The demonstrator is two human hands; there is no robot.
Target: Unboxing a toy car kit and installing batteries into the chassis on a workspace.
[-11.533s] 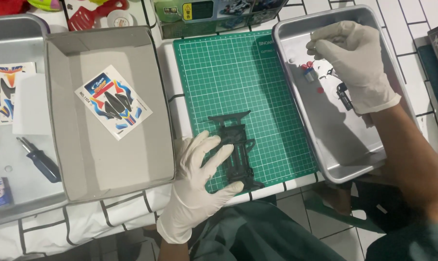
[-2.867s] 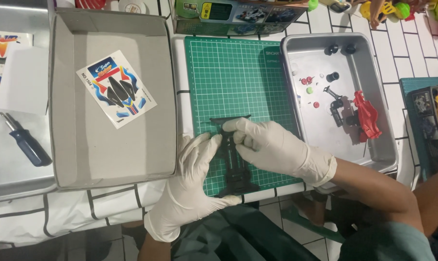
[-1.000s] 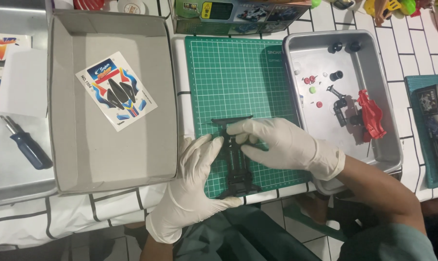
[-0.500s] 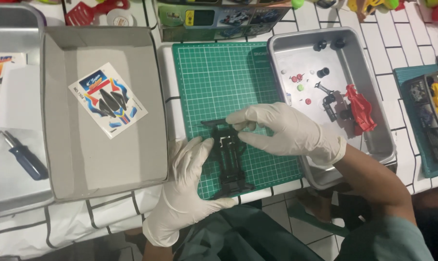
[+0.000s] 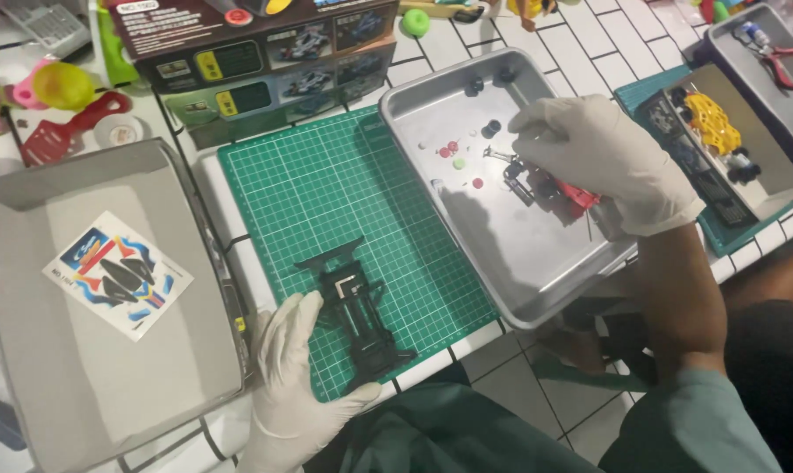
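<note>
Resting my left hand (image 5: 291,385) open against the black chassis (image 5: 357,320) near the green mat's (image 5: 326,184) front edge, I reach my right hand (image 5: 602,158) into the metal tray (image 5: 510,280), fingers seemingly pinching small parts (image 5: 523,180) by its far side

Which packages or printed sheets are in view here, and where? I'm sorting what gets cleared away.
Kit box: top centre, behind the green cutting mat; long carton, dark brown and green, with small car pictures.
Sticker sheet: flat in the grey tray at left; white rectangle, blue, red, yellow and black shapes.
No screens visible.
</note>
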